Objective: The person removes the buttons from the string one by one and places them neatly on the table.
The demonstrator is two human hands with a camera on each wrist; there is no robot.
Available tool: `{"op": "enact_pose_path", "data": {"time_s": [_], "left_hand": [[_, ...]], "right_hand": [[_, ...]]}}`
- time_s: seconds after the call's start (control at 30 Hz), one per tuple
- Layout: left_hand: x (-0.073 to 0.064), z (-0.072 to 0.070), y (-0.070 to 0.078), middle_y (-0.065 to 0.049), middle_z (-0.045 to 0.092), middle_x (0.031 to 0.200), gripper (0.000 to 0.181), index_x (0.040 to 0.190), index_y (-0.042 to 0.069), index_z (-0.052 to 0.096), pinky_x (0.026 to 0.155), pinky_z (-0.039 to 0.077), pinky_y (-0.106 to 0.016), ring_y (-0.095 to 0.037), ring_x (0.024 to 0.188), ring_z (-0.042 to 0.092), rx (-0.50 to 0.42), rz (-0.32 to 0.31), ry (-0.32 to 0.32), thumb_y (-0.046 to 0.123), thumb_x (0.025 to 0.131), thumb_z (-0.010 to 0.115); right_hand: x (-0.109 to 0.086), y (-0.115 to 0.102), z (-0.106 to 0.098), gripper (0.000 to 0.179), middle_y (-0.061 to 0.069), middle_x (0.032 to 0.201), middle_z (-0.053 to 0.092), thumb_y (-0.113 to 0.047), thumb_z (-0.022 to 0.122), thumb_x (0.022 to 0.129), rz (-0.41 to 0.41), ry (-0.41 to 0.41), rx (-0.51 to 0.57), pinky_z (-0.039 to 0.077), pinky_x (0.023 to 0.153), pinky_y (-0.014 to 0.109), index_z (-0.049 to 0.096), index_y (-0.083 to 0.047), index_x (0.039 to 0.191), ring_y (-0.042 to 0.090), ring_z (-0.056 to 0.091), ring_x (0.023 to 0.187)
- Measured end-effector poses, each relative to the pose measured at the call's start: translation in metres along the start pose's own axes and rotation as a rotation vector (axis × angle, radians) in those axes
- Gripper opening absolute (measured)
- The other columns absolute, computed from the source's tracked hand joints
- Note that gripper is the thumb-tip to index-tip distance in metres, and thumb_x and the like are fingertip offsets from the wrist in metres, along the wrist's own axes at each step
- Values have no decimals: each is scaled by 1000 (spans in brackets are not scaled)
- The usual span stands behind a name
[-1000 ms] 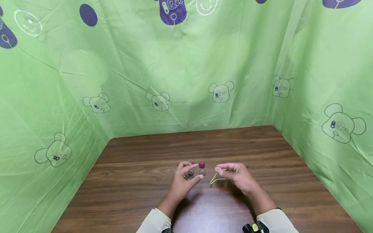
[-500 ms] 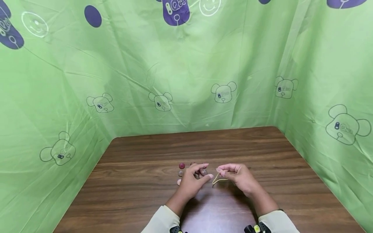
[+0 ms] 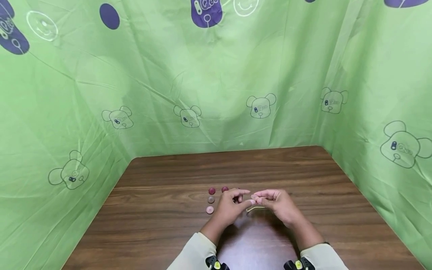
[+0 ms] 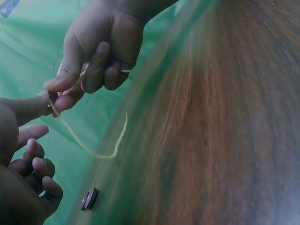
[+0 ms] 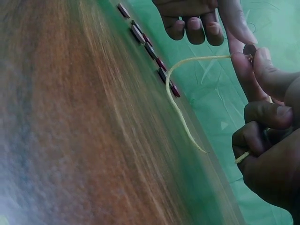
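My right hand (image 3: 278, 204) pinches a small pinkish button (image 3: 254, 197) between thumb and index finger. A thin yellow cord (image 5: 187, 59) comes out at the button and hangs in a loose curve. The lower fingers of that hand curl round another stretch of cord. My left hand (image 3: 231, 206) has come up beside the button, its thumb tip at the button's edge and its index finger stretched out apart from the thumb. Whether the left thumb presses on the button or the cord is hard to tell.
On the wooden table (image 3: 152, 210), left of the hands, lie a pink button (image 3: 210, 209), a brown button (image 3: 211, 200) and maroon buttons (image 3: 212, 191). The left hand covers others in the head view. Green printed cloth (image 3: 216, 123) surrounds the table.
My left hand has moved right, from over the laid-out buttons to the button in the right hand. The left column of buttons has come into sight. The right hand keeps its pinch.
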State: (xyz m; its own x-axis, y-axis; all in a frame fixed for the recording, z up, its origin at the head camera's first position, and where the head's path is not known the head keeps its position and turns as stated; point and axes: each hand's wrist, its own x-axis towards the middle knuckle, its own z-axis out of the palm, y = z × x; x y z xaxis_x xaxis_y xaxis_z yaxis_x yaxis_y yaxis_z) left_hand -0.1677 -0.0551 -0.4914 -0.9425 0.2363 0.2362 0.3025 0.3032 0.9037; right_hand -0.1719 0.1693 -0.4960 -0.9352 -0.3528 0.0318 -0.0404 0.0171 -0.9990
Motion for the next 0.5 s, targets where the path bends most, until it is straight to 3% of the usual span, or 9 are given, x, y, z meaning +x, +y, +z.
{"op": "enact_pose_path", "data": {"time_s": [0.17, 0.5], "left_hand": [[2, 2, 2, -3, 56, 80, 26, 113, 7, 85, 69, 42, -16, -1, 74, 48, 11, 1, 6, 18, 90, 91], [2, 0, -1, -27, 62, 89, 24, 113, 11, 86, 70, 41, -15, -6, 78, 49, 26, 40, -33, 19, 91, 90]], "right_hand": [[-1, -1, -1, 37, 4, 112, 85, -6, 74, 103, -1, 12, -10, 63, 95, 26, 67, 21, 127, 5, 79, 101], [-3, -4, -1, 35, 10, 111, 84, -4, 76, 100, -36, 19, -30, 63, 92, 26, 69, 20, 124, 7, 80, 99]]}}
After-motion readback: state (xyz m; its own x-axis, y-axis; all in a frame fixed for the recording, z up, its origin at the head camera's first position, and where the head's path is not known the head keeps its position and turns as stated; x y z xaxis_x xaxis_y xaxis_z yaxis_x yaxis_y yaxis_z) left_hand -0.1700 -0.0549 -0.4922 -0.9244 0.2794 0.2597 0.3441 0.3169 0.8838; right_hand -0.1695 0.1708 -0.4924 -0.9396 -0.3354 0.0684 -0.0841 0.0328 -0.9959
